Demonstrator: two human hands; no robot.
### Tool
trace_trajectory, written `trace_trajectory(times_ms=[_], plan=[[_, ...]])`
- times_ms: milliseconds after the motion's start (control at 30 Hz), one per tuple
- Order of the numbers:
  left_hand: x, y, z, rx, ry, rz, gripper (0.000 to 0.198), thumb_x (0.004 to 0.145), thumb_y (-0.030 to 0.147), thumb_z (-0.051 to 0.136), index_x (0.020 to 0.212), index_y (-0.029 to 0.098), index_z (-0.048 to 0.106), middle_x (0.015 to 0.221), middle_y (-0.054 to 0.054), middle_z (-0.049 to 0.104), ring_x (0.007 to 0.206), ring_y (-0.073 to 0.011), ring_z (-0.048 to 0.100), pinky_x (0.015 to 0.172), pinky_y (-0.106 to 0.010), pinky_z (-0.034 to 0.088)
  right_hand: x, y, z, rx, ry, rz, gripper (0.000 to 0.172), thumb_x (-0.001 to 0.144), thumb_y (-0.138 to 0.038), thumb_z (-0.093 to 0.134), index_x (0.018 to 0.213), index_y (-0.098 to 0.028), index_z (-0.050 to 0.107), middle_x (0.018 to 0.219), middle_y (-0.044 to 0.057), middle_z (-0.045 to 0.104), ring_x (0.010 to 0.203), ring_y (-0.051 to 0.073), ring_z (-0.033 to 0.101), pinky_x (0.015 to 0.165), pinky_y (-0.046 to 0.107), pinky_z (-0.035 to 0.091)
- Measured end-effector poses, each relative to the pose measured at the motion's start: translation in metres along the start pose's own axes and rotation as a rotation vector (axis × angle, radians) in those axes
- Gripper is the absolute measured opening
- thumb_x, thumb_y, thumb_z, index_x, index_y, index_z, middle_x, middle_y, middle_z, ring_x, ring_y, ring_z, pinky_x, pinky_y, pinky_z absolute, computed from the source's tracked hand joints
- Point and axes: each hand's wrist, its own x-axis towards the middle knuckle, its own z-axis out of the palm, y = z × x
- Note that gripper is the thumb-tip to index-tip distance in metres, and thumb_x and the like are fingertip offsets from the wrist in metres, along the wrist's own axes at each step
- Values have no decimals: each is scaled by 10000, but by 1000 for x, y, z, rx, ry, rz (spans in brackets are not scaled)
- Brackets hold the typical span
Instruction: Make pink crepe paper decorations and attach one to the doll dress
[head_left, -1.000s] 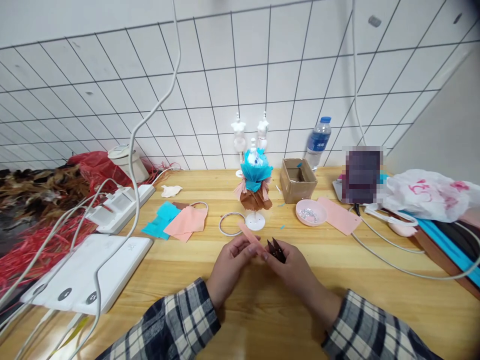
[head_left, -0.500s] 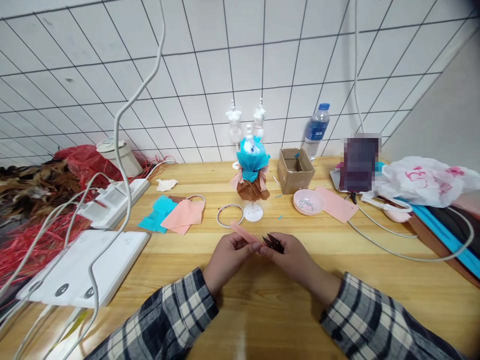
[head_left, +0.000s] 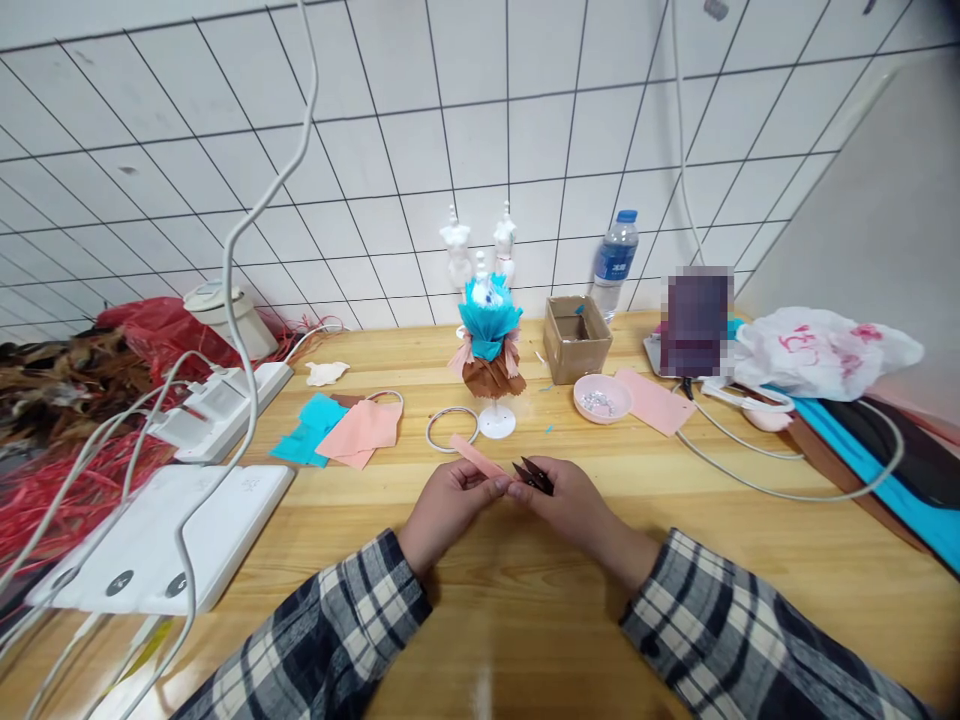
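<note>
Left hand [head_left: 448,503] pinches a pink paper strip [head_left: 475,455] by its near end. The strip's free end pokes away to the left, past the fingertips. Right hand [head_left: 574,500] is closed round small dark snips [head_left: 534,476], tips at the strip where the hands meet; blades open or shut, too small to tell. Risks: the points sit right by the left fingertips, so a slip could nick them. The strip is held at one end only, so it may tear or cut crooked. Dressed mini mannequin [head_left: 487,350] and white ring [head_left: 433,430] sit on the counter [head_left: 525,620] just beyond the hands, easy to knock.
</note>
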Motion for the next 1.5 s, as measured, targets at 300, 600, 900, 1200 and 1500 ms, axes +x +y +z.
trace_trajectory(times_ms=[300, 600, 900, 1200, 1500], plan=[[-3, 2, 3, -461, 324, -28, 282, 637, 328, 843, 809, 152, 707, 806, -13, 701, 698, -83, 605, 608, -163, 447, -5, -2, 7, 143, 42, 121, 367, 888, -472, 495, 1061, -173, 620, 791, 43, 673, 643, 171, 620, 635, 303, 486], [-4, -6, 6, -417, 358, 59, 222, 704, 315, 803, 818, 154, 700, 853, -25, 724, 807, -107, 624, 698, -194, 452, -23, -13, 27, 324, -179, 57, 439, 950, -623, 287, 930, -211, 438, 709, -17, 529, 590, 124, 532, 554, 260, 440], [-7, -4, 13, -326, 422, 62, 268, 656, 347, 823, 803, 147, 723, 819, -47, 743, 722, -125, 612, 708, -240, 441, -23, -15, 30, 333, -339, 97, 425, 939, -632, 308, 956, -210, 355, 704, -33, 556, 480, 89, 516, 473, 227, 423], [-9, -3, 15, -271, 429, 68, 275, 658, 376, 815, 804, 152, 751, 821, -55, 752, 708, -132, 609, 701, -236, 453, -22, -10, 34, 308, -294, 41, 285, 991, -495, 303, 973, -216, 356, 734, -30, 558, 468, 80, 498, 452, 212, 408], [-9, -4, 16, -301, 412, 39, 258, 661, 372, 814, 777, 151, 749, 733, -23, 726, 654, -117, 598, 661, -229, 457, -22, -11, 33, 320, -276, 50, 283, 988, -488, 315, 991, -211, 374, 721, -35, 554, 457, 80, 496, 441, 210, 402]])
